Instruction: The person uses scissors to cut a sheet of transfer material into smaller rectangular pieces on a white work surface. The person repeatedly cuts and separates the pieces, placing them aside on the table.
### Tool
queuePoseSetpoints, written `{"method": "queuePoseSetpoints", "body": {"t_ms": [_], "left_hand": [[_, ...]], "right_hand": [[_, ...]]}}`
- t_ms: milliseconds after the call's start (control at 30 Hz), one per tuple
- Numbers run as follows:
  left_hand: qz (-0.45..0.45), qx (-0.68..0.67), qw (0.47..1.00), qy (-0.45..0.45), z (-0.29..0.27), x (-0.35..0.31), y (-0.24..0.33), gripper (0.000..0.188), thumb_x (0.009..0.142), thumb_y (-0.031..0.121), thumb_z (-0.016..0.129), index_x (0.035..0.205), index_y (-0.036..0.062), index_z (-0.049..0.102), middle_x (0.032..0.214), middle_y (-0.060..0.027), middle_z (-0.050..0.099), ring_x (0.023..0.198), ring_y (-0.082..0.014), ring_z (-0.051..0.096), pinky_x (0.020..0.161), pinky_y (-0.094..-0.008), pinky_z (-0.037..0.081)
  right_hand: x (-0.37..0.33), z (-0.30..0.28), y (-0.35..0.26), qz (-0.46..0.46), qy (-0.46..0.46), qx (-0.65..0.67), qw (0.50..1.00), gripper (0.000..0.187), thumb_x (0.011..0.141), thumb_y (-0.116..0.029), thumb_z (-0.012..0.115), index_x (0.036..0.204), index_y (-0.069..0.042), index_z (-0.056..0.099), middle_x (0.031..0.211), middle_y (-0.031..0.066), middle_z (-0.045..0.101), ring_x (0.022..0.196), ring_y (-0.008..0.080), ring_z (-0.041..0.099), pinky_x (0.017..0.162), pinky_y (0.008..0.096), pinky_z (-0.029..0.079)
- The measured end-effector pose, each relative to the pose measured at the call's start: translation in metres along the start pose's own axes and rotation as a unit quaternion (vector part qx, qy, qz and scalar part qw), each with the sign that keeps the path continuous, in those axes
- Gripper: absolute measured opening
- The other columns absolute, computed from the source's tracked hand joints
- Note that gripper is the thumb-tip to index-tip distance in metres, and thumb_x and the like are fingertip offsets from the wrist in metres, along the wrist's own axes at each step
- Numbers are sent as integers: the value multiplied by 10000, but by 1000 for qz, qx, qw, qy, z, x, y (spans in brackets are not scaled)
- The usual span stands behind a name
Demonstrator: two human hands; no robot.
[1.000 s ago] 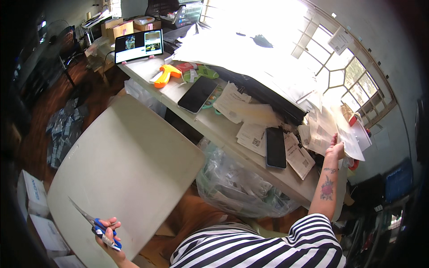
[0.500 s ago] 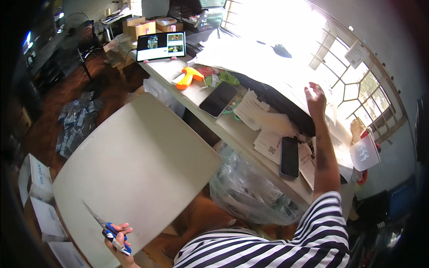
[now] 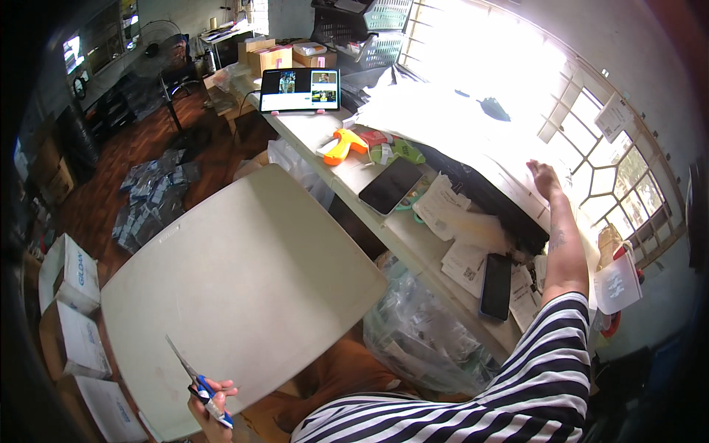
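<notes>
A pair of scissors (image 3: 200,385) with blue handles is in my left hand (image 3: 212,404), the fingers wrapped round the grips. Its narrow metal blades point up and away over the pale table top (image 3: 244,251). My right hand (image 3: 545,179) reaches far to the right, at the bright white sheets (image 3: 443,122) piled by the window. Its fingers are curled together, and glare hides whether an edge of a sheet is between them. Beneath my right forearm lie a dark phone (image 3: 495,286) and several printed paper slips (image 3: 463,267).
Along the desk are a second dark phone (image 3: 391,185), an orange tagging gun (image 3: 345,147) and a lit tablet (image 3: 300,90). Clear plastic bags (image 3: 421,325) bulge below the desk edge. White boxes (image 3: 79,273) stand left of the pale table, and plastic packets (image 3: 155,193) lie on the floor.
My right hand's spread fingers have curled in at the white sheets. The whole view has shifted, with the desk and table lower and further right. The scissors stay in my left hand.
</notes>
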State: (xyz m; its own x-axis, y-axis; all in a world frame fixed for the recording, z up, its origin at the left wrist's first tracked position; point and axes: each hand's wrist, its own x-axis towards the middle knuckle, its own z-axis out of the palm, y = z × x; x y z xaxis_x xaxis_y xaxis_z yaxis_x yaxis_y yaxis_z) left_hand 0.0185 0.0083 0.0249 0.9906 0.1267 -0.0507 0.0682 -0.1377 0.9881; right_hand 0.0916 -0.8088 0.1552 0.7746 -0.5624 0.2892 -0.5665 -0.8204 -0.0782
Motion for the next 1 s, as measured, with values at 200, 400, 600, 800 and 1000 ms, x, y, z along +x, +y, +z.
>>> {"method": "queuePoseSetpoints", "body": {"t_ms": [200, 400, 600, 800, 1000], "left_hand": [[8, -12, 1000, -16, 14, 5, 13, 245, 830, 248, 637, 980, 71, 558, 928, -135, 691, 737, -190, 708, 478, -204, 400], [-9, -69, 998, -9, 21, 3, 21, 276, 817, 183, 685, 978, 1, 555, 905, -152, 635, 824, -259, 679, 654, -336, 552], [-91, -103, 990, -17, -8, -9, 18, 287, 822, 146, 692, 1028, -8, 566, 929, -166, 677, 825, -225, 695, 578, -272, 506], [-175, -101, 979, 37, -41, -70, 1, 265, 847, 103, 701, 1041, -19, 570, 852, -91, 644, 799, -185, 668, 701, -294, 556], [-157, -41, 987, -7, -46, -119, -25, 270, 830, 150, 738, 1011, 8, 596, 864, -69, 675, 769, -133, 654, 635, -278, 512]], "right_hand": [[56, -24, -38, -37, 102, 35, 993, 324, 982, -205, 484, 1194, -26, 651, 1141, 186, 661, 1015, 275, 668, 726, 382, 549], [-32, -2, -301, -181, -55, -62, 980, 221, 828, -128, 613, 993, -15, 706, 1004, 195, 710, 911, 313, 708, 773, 444, 569], [-281, 85, -503, -473, 79, -22, 877, 233, 771, -144, 634, 970, -26, 658, 941, 121, 661, 821, 254, 674, 660, 384, 533], [-413, 94, -508, -652, -72, 194, 729, 316, 845, -108, 564, 1143, -19, 624, 1247, 170, 611, 1152, 387, 603, 939, 473, 505], [-362, 101, -507, -665, -298, 341, 594, 317, 947, -136, 533, 1237, -50, 628, 1438, 180, 510, 1372, 334, 445, 1155, 422, 344]]}}
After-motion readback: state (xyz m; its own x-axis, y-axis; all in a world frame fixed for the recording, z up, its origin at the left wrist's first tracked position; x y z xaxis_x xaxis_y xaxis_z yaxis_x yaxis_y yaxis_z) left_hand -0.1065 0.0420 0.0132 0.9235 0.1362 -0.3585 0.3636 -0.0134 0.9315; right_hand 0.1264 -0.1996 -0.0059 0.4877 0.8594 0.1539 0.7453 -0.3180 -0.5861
